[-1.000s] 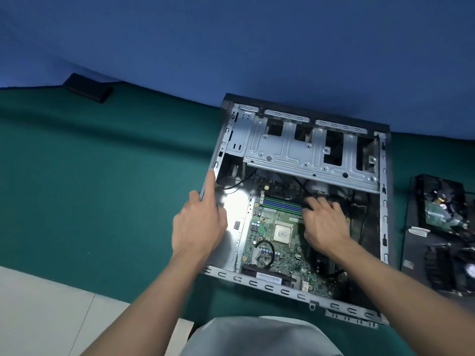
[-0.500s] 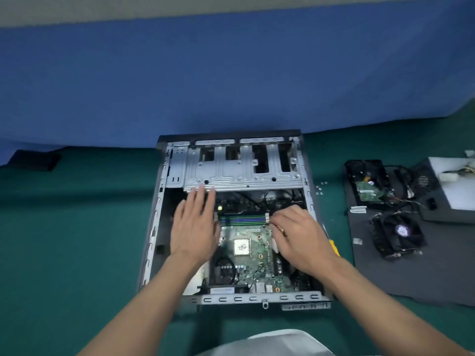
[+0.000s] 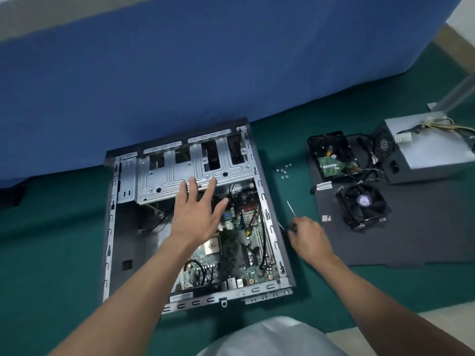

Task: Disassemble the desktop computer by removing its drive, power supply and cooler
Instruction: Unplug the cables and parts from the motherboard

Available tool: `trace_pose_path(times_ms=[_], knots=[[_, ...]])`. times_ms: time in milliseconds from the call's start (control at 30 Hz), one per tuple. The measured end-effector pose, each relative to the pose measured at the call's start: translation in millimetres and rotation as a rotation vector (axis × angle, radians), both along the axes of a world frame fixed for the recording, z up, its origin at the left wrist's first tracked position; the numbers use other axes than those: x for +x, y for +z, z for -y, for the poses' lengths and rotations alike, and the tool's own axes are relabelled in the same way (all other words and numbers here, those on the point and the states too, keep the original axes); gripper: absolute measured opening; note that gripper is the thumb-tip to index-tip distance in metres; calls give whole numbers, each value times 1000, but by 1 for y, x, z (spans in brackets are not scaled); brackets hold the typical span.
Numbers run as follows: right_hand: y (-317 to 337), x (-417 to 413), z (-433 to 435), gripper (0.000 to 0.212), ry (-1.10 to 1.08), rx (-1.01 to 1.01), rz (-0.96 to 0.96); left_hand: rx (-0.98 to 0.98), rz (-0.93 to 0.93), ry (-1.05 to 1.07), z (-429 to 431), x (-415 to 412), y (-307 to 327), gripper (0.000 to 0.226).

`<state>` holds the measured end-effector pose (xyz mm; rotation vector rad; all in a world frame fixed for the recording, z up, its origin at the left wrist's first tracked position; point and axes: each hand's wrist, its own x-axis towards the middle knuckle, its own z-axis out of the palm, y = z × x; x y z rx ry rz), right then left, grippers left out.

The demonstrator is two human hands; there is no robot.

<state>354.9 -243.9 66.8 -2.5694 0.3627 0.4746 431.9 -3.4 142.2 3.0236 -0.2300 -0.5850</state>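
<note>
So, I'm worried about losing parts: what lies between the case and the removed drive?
In the head view, a few loose screws lie on the green cloth between case and drive.

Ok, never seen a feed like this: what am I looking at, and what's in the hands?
There is no machine here: a person works with bare hands, and the picture comes from a camera on their head, looking forward and down. The open computer case lies flat on a green surface, its motherboard exposed. The left hand is spread open above it, holding nothing. The right hand, beside the case, grips what looks like a thin screwdriver, though blurred. To the right, on a dark mat, lie the hard drive, the power supply and the cooler, already out. A few loose screws sit between case and mat.
</note>
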Motion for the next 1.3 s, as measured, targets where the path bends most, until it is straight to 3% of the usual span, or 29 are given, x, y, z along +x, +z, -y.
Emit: trace_pose_path(times_ms=[167, 300, 433, 533, 767, 833, 1033, 1300], knots=[[-6, -2, -10, 35, 145, -215, -63, -20, -35, 21, 2, 0, 8, 68], [-5, 1, -11, 40, 198, -288, -93, -95, -89, 52, -2, 3, 11, 63], [11, 13, -10, 12, -8, 0, 61, -154, -68, 49, -18, 0, 14, 60], [34, 26, -8, 6, -165, 228, 219, -88, -11, 47, -42, -7, 14, 62], [103, 31, -49, 2, -78, 426, 550, 82, 112, 133, -134, -27, 7, 64], [110, 30, -73, 5, -84, 494, 503, 87, 134, 131, -158, -32, 4, 65], [93, 37, -151, 6, -218, 638, 228, -136, 203, 123, -180, -40, -8, 73], [64, 73, -223, 8, -233, 455, 186, -290, 238, 303, -168, -35, -10, 78]])
